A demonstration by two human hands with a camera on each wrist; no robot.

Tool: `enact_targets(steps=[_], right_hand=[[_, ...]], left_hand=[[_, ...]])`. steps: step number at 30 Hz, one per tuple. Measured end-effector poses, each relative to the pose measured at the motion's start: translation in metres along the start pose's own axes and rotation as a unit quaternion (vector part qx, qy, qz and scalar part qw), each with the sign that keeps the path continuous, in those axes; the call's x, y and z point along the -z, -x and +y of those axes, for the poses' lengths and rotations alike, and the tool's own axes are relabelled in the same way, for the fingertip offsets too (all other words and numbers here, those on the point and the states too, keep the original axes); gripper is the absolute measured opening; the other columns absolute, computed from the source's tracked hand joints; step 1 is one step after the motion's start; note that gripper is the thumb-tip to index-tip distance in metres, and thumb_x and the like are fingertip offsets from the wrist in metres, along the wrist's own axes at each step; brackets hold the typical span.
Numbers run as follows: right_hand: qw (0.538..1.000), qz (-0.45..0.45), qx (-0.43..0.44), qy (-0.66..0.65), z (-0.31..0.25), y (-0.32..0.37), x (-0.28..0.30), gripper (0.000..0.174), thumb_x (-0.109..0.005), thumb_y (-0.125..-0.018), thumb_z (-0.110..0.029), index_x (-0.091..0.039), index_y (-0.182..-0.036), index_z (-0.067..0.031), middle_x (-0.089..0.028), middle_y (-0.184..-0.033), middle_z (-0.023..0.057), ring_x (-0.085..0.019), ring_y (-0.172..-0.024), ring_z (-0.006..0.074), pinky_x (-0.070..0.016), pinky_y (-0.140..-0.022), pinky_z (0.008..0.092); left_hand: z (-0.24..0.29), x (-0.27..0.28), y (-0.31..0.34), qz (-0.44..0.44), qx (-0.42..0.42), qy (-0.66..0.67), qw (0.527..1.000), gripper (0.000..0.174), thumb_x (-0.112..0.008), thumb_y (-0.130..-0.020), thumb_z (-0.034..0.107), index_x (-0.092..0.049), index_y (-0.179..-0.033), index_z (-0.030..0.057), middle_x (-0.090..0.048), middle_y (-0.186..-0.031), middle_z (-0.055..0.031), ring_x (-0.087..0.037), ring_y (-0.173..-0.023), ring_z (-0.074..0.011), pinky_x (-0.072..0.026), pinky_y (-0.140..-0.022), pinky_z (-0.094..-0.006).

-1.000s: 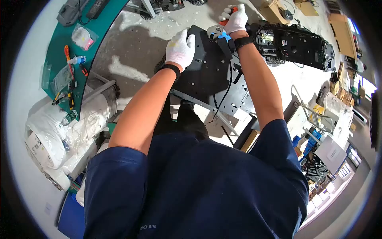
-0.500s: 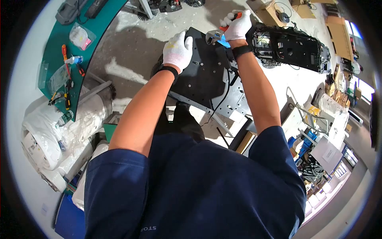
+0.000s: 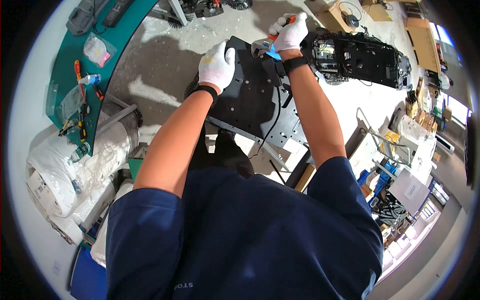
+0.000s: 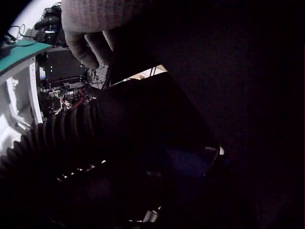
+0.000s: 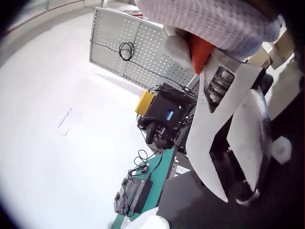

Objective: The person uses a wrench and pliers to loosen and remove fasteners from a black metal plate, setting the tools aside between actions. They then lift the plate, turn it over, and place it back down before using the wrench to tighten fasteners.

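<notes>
White knitted gloves cover both hands. My left hand (image 3: 217, 66) holds the far left edge of a large black panel (image 3: 250, 97); in the left wrist view its bent fingers (image 4: 86, 50) show at the panel's edge. My right hand (image 3: 291, 34) grips the orange handle (image 5: 201, 51) of an adjustable wrench (image 5: 205, 129). The wrench's jaws stand apart at the panel's far right corner, around a small part mostly hidden in shadow. A blue piece (image 3: 273, 53) shows beside the wrench head in the head view.
A black cable (image 3: 275, 120) hangs over the perforated metal plate (image 3: 292, 131) under the panel. On the right stands a black wired machine chassis (image 3: 367, 60). The green table (image 3: 62, 65) at left bears screwdrivers (image 3: 77, 70) and a bagged glove (image 3: 96, 49).
The right hand and wrench have come slightly nearer the body, and the wrench head has turned a little. The left hand stays at the panel edge. The whole head view has shifted slightly.
</notes>
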State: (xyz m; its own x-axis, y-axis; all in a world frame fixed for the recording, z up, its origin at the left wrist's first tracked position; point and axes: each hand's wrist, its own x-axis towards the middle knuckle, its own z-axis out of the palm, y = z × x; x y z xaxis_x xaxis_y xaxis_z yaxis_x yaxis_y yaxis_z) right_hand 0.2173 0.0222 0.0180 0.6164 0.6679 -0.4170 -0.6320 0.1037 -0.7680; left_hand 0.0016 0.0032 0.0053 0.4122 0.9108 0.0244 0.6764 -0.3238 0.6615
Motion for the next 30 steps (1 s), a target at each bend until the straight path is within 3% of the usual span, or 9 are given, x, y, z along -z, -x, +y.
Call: enact_targets(steps=[5, 7, 9, 11, 12, 15, 18, 27, 30], right_hand=[[0.999, 0.020, -0.042, 0.000, 0.012, -0.013, 0.009, 0.044, -0.035, -0.095, -0.052, -0.046, -0.081, -0.0106, -0.043, -0.060, 0.0017, -0.037, -0.045, 0.0169, -0.0326, -0.043, 0.0342], [0.999, -0.032, -0.033, 0.009, 0.010, -0.015, 0.005, 0.044, -0.036, -0.095, -0.051, -0.046, -0.081, -0.0107, -0.044, -0.061, 0.0022, -0.037, -0.046, 0.0168, -0.0325, -0.042, 0.0343], [0.998, -0.046, -0.028, 0.032, 0.005, -0.009, -0.005, 0.046, -0.037, -0.095, -0.053, -0.048, -0.082, -0.0103, -0.045, -0.062, 0.0034, -0.041, -0.049, 0.0186, -0.0385, -0.046, 0.0363], [0.993, -0.034, -0.049, 0.102, -0.006, 0.009, -0.033, 0.045, -0.038, -0.096, -0.054, -0.049, -0.081, -0.0125, -0.040, -0.055, -0.0004, -0.035, -0.036, 0.0131, -0.0272, -0.034, 0.0305], [0.988, -0.039, -0.020, 0.146, -0.002, 0.006, -0.036, 0.046, -0.038, -0.096, -0.055, -0.049, -0.082, -0.0121, -0.039, -0.054, -0.0006, -0.034, -0.035, 0.0132, -0.0260, -0.033, 0.0304], [0.983, -0.122, -0.066, 0.118, 0.008, -0.012, -0.032, 0.047, -0.038, -0.096, -0.056, -0.048, -0.083, -0.0119, -0.039, -0.057, -0.0003, -0.033, -0.037, 0.0123, -0.0275, -0.035, 0.0287], [0.978, -0.121, -0.119, 0.120, 0.015, -0.025, -0.026, 0.046, -0.038, -0.096, -0.055, -0.048, -0.083, -0.0115, -0.040, -0.058, -0.0004, -0.034, -0.040, 0.0122, -0.0291, -0.036, 0.0282], [0.969, -0.142, -0.137, 0.150, 0.022, -0.034, -0.027, 0.045, -0.036, -0.096, -0.054, -0.047, -0.082, -0.0132, -0.039, -0.057, -0.0012, -0.034, -0.040, 0.0120, -0.0302, -0.037, 0.0278], [0.942, -0.226, -0.159, 0.189, 0.020, -0.027, -0.045, 0.047, -0.039, -0.095, -0.056, -0.046, -0.075, -0.0145, -0.037, -0.055, -0.0024, -0.032, -0.038, 0.0107, -0.0281, -0.035, 0.0263]], left_hand=[[0.000, 0.000, 0.001, -0.017, 0.007, 0.004, 1.000, 0.045, -0.043, -0.097, 0.037, -0.054, -0.121, 0.0004, -0.059, -0.120, -0.0222, -0.055, -0.111, -0.0390, -0.0432, -0.095, -0.0440], [-0.002, -0.001, -0.002, -0.009, 0.002, 0.010, 1.000, 0.045, -0.043, -0.096, 0.036, -0.054, -0.121, 0.0003, -0.058, -0.120, -0.0224, -0.055, -0.111, -0.0391, -0.0432, -0.095, -0.0440], [-0.003, -0.003, 0.001, -0.007, 0.000, 0.018, 1.000, 0.045, -0.043, -0.096, 0.036, -0.054, -0.122, 0.0003, -0.058, -0.120, -0.0225, -0.055, -0.111, -0.0392, -0.0432, -0.096, -0.0440], [-0.002, -0.001, 0.000, -0.015, 0.005, 0.004, 1.000, 0.046, -0.042, -0.096, 0.036, -0.054, -0.123, 0.0003, -0.058, -0.121, -0.0221, -0.055, -0.112, -0.0390, -0.0431, -0.096, -0.0439], [-0.001, -0.002, 0.001, 0.016, -0.009, 0.001, 1.000, 0.038, -0.046, -0.094, 0.032, -0.056, -0.119, 0.0047, -0.062, -0.113, -0.0186, -0.058, -0.105, -0.0361, -0.0452, -0.091, -0.0448], [0.000, 0.000, 0.000, 0.008, 0.001, 0.006, 1.000, 0.038, -0.046, -0.093, 0.031, -0.056, -0.119, 0.0049, -0.062, -0.113, -0.0188, -0.058, -0.105, -0.0363, -0.0450, -0.091, -0.0448], [0.005, 0.005, 0.000, -0.025, 0.033, 0.010, 0.999, 0.046, -0.042, -0.096, 0.035, -0.054, -0.123, 0.0011, -0.057, -0.123, -0.0215, -0.054, -0.113, -0.0379, -0.0425, -0.097, -0.0436], [0.001, 0.001, 0.001, -0.006, 0.022, 0.022, 1.000, 0.042, -0.044, -0.095, 0.034, -0.055, -0.121, 0.0029, -0.059, -0.118, -0.0210, -0.056, -0.108, -0.0391, -0.0443, -0.093, -0.0450], [-0.002, -0.001, 0.000, 0.002, 0.014, 0.028, 1.000, 0.042, -0.044, -0.095, 0.033, -0.055, -0.121, 0.0030, -0.059, -0.118, -0.0209, -0.056, -0.108, -0.0392, -0.0444, -0.093, -0.0448]])
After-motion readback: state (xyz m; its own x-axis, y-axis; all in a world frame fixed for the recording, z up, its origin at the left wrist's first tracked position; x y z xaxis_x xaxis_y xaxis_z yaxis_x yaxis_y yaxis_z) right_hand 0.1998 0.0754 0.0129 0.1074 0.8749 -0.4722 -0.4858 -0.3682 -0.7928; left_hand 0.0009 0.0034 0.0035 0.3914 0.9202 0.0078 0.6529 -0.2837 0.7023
